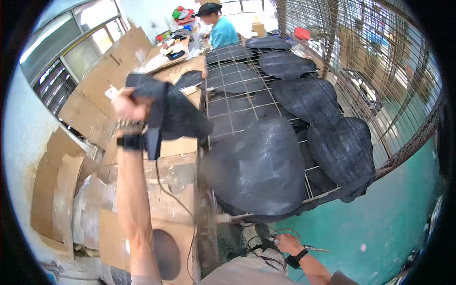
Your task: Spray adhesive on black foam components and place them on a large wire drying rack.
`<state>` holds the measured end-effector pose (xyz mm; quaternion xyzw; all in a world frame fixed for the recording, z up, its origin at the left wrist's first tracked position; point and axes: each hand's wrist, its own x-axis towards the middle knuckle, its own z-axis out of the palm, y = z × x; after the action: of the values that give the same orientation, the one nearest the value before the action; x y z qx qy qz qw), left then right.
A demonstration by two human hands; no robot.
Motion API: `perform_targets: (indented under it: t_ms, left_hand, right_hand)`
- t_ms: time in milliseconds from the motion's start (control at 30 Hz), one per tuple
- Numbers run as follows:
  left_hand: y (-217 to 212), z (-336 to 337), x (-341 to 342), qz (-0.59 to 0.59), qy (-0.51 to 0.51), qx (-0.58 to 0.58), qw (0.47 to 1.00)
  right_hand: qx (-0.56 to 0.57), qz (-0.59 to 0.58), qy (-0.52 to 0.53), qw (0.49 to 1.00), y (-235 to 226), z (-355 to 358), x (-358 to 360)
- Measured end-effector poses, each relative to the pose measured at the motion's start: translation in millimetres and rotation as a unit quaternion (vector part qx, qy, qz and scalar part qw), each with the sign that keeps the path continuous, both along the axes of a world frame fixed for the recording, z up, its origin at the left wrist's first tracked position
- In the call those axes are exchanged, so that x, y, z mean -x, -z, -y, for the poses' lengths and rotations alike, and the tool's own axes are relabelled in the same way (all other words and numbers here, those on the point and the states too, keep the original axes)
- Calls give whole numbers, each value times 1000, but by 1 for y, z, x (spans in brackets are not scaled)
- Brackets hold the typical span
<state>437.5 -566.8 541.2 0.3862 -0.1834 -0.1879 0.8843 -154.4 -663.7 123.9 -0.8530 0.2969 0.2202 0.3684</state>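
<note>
While the right hand (285,243) grips a thin tool (313,248) low, the raised left hand (126,105) clutches a dark sheet (178,114).

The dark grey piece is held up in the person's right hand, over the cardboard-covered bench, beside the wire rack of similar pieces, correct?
Not quite: the head view shows the left hand holding up the dark grey piece. The right hand is low, by the teal floor.
</note>
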Motion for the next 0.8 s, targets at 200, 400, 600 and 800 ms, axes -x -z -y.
perform_targets:
  t_ms: [200, 400, 600, 800]
  left_hand:
    - [-26, 142, 4, 4, 169, 97, 981]
    - [83, 174, 1, -15, 123, -28, 992]
    - [264, 31, -35, -62, -28, -395, 916]
    - [306, -150, 162, -119, -16, -244, 962]
  right_hand:
    - [-5, -30, 14, 999, 0, 10, 11]
    - [7, -60, 47, 997, 7, 22, 22]
    - [8, -8, -26, 1000, 4, 26, -7]
    - [-11, 45, -132, 990, -34, 10, -50]
